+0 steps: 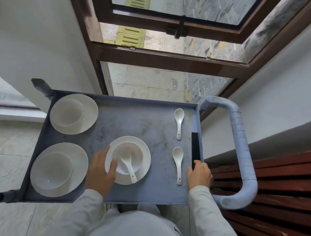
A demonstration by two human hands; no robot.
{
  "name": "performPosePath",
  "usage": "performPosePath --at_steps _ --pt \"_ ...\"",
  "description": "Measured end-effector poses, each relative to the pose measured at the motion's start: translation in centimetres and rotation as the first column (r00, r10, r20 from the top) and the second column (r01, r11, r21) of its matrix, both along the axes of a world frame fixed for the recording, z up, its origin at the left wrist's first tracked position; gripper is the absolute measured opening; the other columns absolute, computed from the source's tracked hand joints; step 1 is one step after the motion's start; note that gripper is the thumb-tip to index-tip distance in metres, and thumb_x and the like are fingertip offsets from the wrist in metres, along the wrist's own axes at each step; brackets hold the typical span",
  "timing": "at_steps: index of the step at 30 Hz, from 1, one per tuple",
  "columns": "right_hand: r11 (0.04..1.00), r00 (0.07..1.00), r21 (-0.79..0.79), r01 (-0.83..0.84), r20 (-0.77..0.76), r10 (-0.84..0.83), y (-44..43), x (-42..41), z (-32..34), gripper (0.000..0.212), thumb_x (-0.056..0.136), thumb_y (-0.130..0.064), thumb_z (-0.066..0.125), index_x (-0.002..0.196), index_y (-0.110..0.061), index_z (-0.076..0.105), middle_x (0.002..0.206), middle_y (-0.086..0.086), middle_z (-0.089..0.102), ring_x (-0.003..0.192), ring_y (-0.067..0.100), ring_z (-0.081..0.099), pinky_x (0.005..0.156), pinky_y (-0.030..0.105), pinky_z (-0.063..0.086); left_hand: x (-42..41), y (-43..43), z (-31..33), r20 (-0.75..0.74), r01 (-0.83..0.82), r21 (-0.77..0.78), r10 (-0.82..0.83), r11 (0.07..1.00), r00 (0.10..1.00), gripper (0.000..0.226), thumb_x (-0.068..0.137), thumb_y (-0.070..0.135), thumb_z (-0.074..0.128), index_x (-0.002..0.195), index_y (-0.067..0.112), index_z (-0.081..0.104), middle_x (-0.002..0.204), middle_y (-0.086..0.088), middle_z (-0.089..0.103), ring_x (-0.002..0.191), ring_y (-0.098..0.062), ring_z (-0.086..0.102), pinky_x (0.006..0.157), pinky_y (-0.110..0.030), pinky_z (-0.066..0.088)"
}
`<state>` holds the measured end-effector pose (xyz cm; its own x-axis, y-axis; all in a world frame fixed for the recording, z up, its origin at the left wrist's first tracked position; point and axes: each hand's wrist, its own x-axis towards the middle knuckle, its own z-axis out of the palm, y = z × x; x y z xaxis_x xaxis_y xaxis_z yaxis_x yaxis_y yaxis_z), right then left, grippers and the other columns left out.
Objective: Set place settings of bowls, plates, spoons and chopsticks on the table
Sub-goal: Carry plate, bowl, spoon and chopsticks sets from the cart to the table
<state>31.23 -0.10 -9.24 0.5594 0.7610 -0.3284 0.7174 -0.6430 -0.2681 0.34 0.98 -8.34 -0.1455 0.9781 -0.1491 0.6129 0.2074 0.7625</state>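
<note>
Lying lengthwise against the cart wall, chopsticks point straight away

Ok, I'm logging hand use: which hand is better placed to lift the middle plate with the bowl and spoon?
Left. The left hand holds the rim of that plate, thumb beside the bowl; the right hand is on the chopsticks.
</note>
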Motion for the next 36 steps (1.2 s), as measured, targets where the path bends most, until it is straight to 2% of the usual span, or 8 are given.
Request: performPosePath --at_steps 3,12,17,21,24,27,29,36 --pt "0.998 0.999 -0.063 -0.005 0.039 0.008 0.6 -0.1 0.2 0.021 0.098 -0.017 0.062 0.114 -0.005 0.07 0.117 0.019 0.07 0.109 0.039 0.066 0.088 0.039 0.053 0.6 0.7 0.4 -0.02 0.117 -0.004 -0.117 0.993 0.993 0.052 0.097 0.016 0.065 0.146 0.011 0.049 0.144 -0.009 0.056 0.133 -0.028 0.049 0.111 -0.046 0.042" --pt "0.982 0.993 -0.148 0.116 -0.02 -0.12 2.7 -0.2 0.2 0.01 0.094 -0.011 0.065 0.098 -0.003 0.069 0.11 0.023 0.072 0.107 0.043 0.067 0.086 0.039 0.055 1.1 0.5 0.5 -0.068 0.204 0.001 -0.203 0.979 0.977 0.053 0.093 0.014 0.07 0.143 0.005 0.053 0.146 -0.016 0.053 0.135 -0.035 0.05 0.113 -0.046 0.04" --pt "0.972 0.998 -0.23 0.05 -0.034 -0.059 3.5 -0.9 0.6 0.012 0.094 -0.013 0.063 0.102 -0.004 0.068 0.114 0.021 0.071 0.108 0.041 0.068 0.082 0.037 0.054 0.9 0.9 1.2 -0.111 0.253 -0.019 -0.253 0.967 0.961 0.076 0.082 0.046 0.067 0.147 0.01 0.05 0.153 -0.017 0.046 0.141 -0.036 0.044 0.114 -0.048 0.04" --pt "0.991 0.993 -0.126 0.054 -0.095 -0.066 4.0 -1.7 2.4 0.016 0.097 -0.019 0.059 0.084 -0.01 0.058 0.109 0.023 0.071 0.104 0.041 0.066 0.074 0.032 0.042 1.0 1.4 0.7 -0.251 0.414 -0.035 -0.409 0.91 0.877 0.094 0.072 0.057 0.077 0.15 0.015 0.046 0.157 -0.019 0.04 0.145 -0.039 0.038 0.113 -0.053 0.04" --pt "0.998 0.974 -0.007 -0.07 -0.218 0.067 4.6 -4.2 3.9 0.026 0.094 -0.024 0.062 0.07 -0.014 0.06 0.088 0.02 0.073 0.094 0.039 0.068 0.076 0.033 0.047 0.8 1.6 0.3 -0.261 0.42 -0.087 -0.428 0.903 0.865 0.1 0.073 0.059 0.078 0.155 0.021 0.037 0.161 -0.01 0.037 0.15 -0.03 0.032 0.115 -0.05 0.038" --pt "0.97 0.905 -0.065 -0.236 -0.378 0.194 5.0 -8.4 3.7 0.025 0.095 -0.025 0.066 0.077 -0.009 0.07 0.084 0.015 0.073 0.091 0.035 0.07 0.081 0.033 0.053 0.2 1.8 0.0 -0.292 0.432 -0.098 -0.441 0.897 0.849 0.103 0.074 0.065 0.074 0.157 0.021 0.032 0.163 -0.003 0.035 0.15 -0.024 0.033 0.112 -0.048 0.04" --pt "0.95 0.881 -0.112 -0.291 -0.419 0.22 5.1 -10.5 2.8 0.023 0.095 -0.026 0.067 0.081 -0.009 0.073 0.088 0.013 0.075 0.093 0.034 0.071 0.079 0.031 0.051 -0.3 1.8 0.0 -0.302 0.422 -0.094 -0.43 0.902 0.851 0.104 0.074 0.066 0.074 0.158 0.021 0.03 0.163 -0.002 0.034 0.149 -0.023 0.035 0.11 -0.047 0.041" --pt "0.966 0.908 -0.109 -0.235 -0.381 0.177 4.9 -12.4 0.9 0.021 0.087 -0.025 0.073 0.087 -0.005 0.08 0.095 0.014 0.08 0.099 0.034 0.072 0.081 0.032 0.056 -1.0 1.5 0.2 -0.229 0.435 -0.08 -0.441 0.897 0.868 0.099 0.081 0.058 0.075 0.159 0.019 0.028 0.166 -0.004 0.028 0.152 -0.022 0.029 0.118 -0.041 0.036"
